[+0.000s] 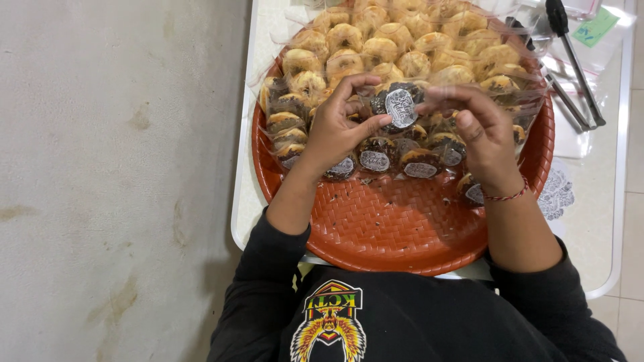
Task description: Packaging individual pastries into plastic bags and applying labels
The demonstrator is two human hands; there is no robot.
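We observe both hands raised over a round orange woven tray [402,228] that rests on a small white table [604,221]. The left hand [335,131] is closed in a narrow pinch: thumb and forefinger meet on the left edge of a small clear-wrapped pastry [400,106] bearing a round silver sticker on its face. The remaining left fingers curl above it. The right hand [479,131] approaches the same pastry from the other side; its fingertips are bunched close together at the wrapper's right edge, and we judge them to be touching the wrapping, though we cannot tell how firmly they grip. A red thread bracelet [508,196] circles the right wrist.

The held pastry sits just above the tray's middle, between the two hands. Below it lies a row of dark-topped wrapped pastries [376,159] already carrying silver stickers. Beyond them, the far half of the tray is filled with golden ring-shaped pastries [396,40] in clear wrap. The near part of the tray is bare weave with crumbs. A sticker sheet [557,194] lies on the table right of the tray, and metal tongs [570,60] lie further up.
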